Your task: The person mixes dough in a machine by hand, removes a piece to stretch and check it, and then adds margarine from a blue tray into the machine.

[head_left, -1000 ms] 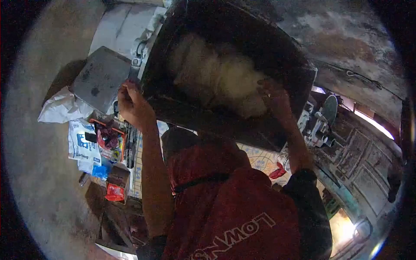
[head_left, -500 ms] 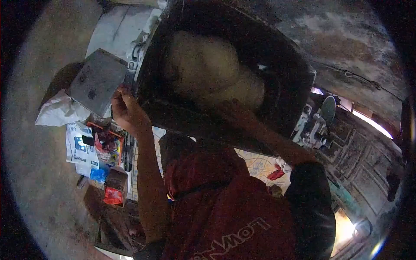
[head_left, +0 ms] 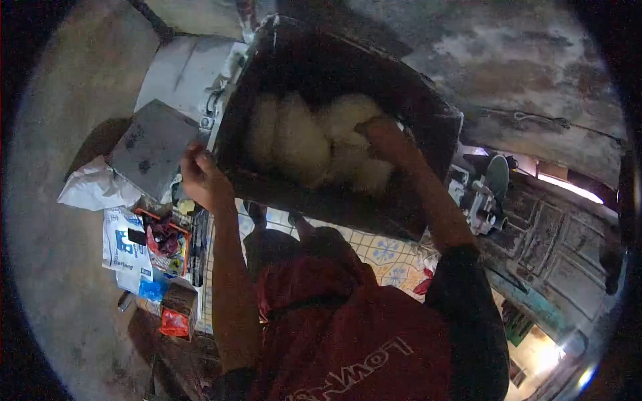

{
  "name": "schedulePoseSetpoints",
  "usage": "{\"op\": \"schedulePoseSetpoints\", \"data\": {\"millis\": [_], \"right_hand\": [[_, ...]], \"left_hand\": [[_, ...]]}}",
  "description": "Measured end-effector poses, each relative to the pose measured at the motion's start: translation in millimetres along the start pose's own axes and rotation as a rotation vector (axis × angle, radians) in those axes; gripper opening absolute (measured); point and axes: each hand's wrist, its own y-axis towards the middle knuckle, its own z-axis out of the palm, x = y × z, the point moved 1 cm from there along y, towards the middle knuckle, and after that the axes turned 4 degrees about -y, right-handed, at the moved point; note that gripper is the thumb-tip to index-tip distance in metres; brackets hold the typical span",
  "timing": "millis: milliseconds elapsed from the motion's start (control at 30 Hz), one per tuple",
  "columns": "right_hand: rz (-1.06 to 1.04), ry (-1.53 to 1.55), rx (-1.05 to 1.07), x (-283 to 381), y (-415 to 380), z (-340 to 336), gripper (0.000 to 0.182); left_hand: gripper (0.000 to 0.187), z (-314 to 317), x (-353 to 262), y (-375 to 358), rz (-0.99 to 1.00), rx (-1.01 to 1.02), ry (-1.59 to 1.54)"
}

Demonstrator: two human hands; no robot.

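Note:
A big pale lump of what looks like dough [head_left: 297, 144], blurred and folded into several lobes, lies in a dark deep tub [head_left: 321, 207]. My right hand [head_left: 391, 140] reaches into the tub from the right. Its fingers curl over the upper right part of the dough; shadow hides part of them. My left hand [head_left: 206, 180] is raised just outside the tub's left edge, by the metal fittings [head_left: 208, 113]. Its fingers are bent inward, and whatever they may hold is hidden.
A grey flat panel [head_left: 154, 147] and a crumpled white sack [head_left: 100, 186] are at the left. Below them sit a printed bag [head_left: 124, 244], an orange basket [head_left: 185, 250] and a box with a red packet [head_left: 175, 323]. Metal machine parts [head_left: 481, 207] stand right of the tub. Patterned tiles [head_left: 384, 252] show underneath.
My right hand has moved up and right, from the dough's near side to its upper right. The dough has changed shape. My left hand is slightly lower in view, and the view has shifted.

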Motion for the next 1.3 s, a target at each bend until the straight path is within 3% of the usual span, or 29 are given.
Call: {"op": "schedulePoseSetpoints", "data": {"millis": [67, 100, 133, 167, 267, 367, 567, 667, 767, 967, 1067, 1167, 1300], "right_hand": [[0.174, 0.086, 0.119, 4, -7, -16, 0.050], [0.167, 0.181, 0.001, 8, -15, -11, 0.048], [0.166, 0.276, -0.114, 13, -31, -4, 0.047], [0.177, 0.376, -0.226, 18, -51, 5, 0.046], [0.214, 0.515, -0.330, 20, -89, 21, 0.039], [0.467, 0.645, -0.409, 13, -114, 17, 0.026], [0.617, 0.730, -0.370, 21, -126, 36, 0.016], [0.486, 0.596, -0.342, 29, -125, 57, 0.024], [0.572, 0.596, -0.155, 41, -119, 46, 0.026], [0.522, 0.595, -0.232, 41, -122, 61, 0.023], [0.477, 0.507, -0.205, 36, -119, 81, 0.023], [0.489, 0.599, -0.174, 50, -116, 50, 0.024], [0.393, 0.503, -0.156, 48, -118, 81, 0.028]], "left_hand": [[0.024, 2, -10, 2, 0.012, -0.013, 0.127], [0.024, 3, -11, 4, 0.013, -0.016, 0.192], [0.022, 2, 7, 3, -0.009, -0.017, -0.093], [0.022, 2, 8, -1, -0.037, -0.026, -0.038], [0.021, 6, -14, 4, -0.076, -0.013, 0.218], [0.021, 0, 9, 3, -0.041, -0.022, 0.069], [0.024, 4, -14, 3, -0.008, 0.009, 0.273], [0.026, 0, -9, 3, -0.025, 0.006, 0.341], [0.027, -5, 19, 6, -0.055, 0.011, 0.094], [0.027, -5, 12, 7, -0.167, 0.023, 0.036], [0.028, -3, 3, 4, -0.141, 0.005, 0.153], [0.028, -1, 2, 5, -0.136, 0.004, 0.062], [0.027, -2, 15, 8, -0.132, -0.040, 0.036]]}}
